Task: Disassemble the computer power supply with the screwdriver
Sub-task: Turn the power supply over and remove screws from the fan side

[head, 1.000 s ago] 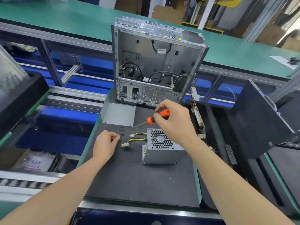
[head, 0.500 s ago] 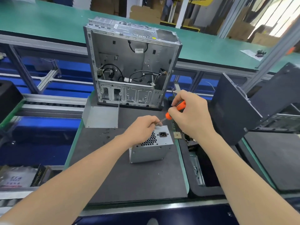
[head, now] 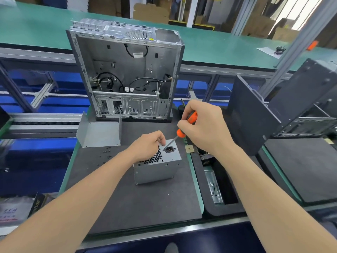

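Gripping the screwdriver (head: 184,130) by its handle in curled right fingers (head: 187,109), up and right of the power supply (head: 158,170) on the desk (head: 145,207), shaft slanting down-left to the socket (head: 169,149), just beside bent left fingers (head: 161,138) resting there, grip unclear.

Little can be read. On the black cardboard box with gold print (head: 37,205), far down and to the left of the fingers (head: 161,138) of the left hand (head: 146,146), gold capitals ending in "ME" are seen; the rest is cut off. On the clear plastic bag (head: 12,210) beside it, blue and red print is too blurred to be read. The white label (head: 138,54) on a black cable in the open grey metal computer case (head: 164,57), beyond the fingers, is too small to be read.
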A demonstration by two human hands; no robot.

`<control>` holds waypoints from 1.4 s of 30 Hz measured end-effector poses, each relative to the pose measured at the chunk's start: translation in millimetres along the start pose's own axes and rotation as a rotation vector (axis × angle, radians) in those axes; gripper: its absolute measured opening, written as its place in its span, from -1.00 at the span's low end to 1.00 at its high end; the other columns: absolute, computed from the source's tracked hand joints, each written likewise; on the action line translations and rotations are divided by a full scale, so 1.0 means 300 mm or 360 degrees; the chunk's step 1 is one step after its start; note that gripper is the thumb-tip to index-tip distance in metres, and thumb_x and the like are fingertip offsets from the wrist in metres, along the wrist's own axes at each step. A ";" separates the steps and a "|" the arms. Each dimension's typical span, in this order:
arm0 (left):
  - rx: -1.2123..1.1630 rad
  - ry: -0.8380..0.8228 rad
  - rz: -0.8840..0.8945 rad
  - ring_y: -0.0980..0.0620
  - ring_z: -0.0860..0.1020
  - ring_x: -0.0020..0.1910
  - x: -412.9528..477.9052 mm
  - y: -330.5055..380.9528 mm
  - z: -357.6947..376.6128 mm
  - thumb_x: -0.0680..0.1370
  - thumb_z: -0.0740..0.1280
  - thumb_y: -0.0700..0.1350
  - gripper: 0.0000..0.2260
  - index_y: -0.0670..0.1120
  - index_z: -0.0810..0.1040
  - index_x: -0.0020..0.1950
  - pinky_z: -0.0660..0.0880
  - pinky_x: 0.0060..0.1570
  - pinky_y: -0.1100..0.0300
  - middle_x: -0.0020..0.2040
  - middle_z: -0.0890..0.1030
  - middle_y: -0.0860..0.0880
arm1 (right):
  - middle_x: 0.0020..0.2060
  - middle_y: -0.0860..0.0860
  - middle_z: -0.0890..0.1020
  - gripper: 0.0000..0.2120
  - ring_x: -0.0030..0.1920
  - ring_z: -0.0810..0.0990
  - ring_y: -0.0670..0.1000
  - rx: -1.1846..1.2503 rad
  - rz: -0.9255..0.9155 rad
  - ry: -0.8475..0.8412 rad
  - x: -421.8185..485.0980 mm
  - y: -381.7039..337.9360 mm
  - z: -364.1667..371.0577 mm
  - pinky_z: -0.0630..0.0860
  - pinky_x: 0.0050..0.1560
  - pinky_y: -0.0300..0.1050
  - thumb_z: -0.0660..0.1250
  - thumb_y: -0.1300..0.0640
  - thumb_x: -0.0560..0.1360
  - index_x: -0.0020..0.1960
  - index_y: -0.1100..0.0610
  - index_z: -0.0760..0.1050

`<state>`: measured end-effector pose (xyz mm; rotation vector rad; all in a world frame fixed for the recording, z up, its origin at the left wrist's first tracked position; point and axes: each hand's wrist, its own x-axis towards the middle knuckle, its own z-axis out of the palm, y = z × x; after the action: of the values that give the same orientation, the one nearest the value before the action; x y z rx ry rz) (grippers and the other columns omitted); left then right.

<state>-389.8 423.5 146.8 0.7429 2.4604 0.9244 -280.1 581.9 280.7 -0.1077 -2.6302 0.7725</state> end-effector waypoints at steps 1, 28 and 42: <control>0.0044 -0.0018 -0.0019 0.15 0.41 -0.27 0.003 0.003 0.001 0.61 0.04 -0.32 -0.62 0.12 0.49 0.04 0.35 -0.21 0.08 0.22 0.59 0.01 | -0.38 -0.06 0.61 -0.90 -0.24 0.60 -0.01 0.0008 0.0005 -0.0008 0.002 0.001 -0.001 0.59 -0.18 0.06 0.41 0.20 0.36 -0.24 0.04 0.51; 0.0153 -0.0001 -0.0017 -0.05 0.41 -0.29 -0.022 0.013 0.007 0.60 0.04 -0.32 -0.60 0.16 0.46 -0.09 0.36 -0.22 0.04 0.08 0.68 -0.04 | -0.33 -0.12 0.57 -0.92 -0.25 0.53 -0.08 -0.0053 -0.0010 -0.0085 0.042 0.001 0.006 0.54 -0.23 -0.11 0.43 0.14 0.41 -0.20 0.02 0.54; -0.0266 0.0119 0.0388 0.22 0.57 0.20 -0.084 0.011 0.006 0.52 0.41 -0.22 -0.78 0.13 0.61 -0.11 0.46 0.25 0.23 0.11 0.63 0.18 | -0.17 -0.10 0.54 -0.75 -0.16 0.48 -0.13 -0.0211 -0.0333 -0.0607 0.143 -0.054 -0.010 0.38 -0.25 -0.15 0.44 0.13 0.53 0.10 0.00 0.40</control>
<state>-368.2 411.3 152.5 0.9796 2.3535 1.2513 -317.7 577.6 306.8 0.3035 -2.9855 0.5939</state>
